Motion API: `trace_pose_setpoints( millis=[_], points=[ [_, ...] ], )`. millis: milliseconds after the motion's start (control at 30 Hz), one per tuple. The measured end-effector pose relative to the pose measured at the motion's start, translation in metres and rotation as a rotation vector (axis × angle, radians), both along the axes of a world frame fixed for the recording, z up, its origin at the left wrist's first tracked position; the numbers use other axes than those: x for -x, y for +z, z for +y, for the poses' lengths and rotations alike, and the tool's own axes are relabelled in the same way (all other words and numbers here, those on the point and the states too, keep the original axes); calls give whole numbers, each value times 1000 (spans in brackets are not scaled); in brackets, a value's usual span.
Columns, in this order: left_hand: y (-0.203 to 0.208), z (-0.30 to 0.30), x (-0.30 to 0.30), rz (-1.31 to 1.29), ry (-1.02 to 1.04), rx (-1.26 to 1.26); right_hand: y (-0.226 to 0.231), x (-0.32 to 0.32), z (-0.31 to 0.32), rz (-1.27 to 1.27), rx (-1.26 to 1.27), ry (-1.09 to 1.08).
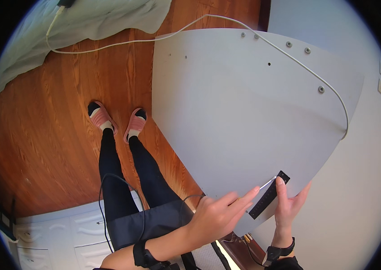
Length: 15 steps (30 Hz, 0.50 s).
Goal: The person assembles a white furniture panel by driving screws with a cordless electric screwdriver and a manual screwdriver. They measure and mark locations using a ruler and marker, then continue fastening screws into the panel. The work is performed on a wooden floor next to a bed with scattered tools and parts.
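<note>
My left hand is closed around a slim silver rod-like tool, its handle hidden in the fingers. The tool's tip meets the upper end of a flat black strip with small marks along it, somewhat like a ruler. My right hand grips that strip's upper end, thumb on top and fingers spread past the panel's edge. The strip lies slanted on the near right part of a large white panel. Dark straps circle both wrists.
Round metal fittings and small holes dot the panel's far side. A white cable crosses it from pale fabric at far left. White drawers stand lower left, my legs on the wooden floor. A brown case sits below the panel.
</note>
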<state>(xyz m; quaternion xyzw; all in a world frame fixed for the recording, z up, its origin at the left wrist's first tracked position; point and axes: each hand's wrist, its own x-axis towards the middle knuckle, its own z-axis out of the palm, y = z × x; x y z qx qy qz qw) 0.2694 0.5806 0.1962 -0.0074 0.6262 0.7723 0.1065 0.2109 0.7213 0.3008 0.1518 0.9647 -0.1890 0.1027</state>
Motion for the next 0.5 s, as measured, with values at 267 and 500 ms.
trace_pose_setpoints(
  millis=[267, 500],
  points=[
    [7, 1, 5, -52, 52, -120, 1, 2, -2, -57, 43, -4],
    [-5, -44, 4, -482, 157, -137, 6, -5, 18, -47, 146, -58]
  ],
)
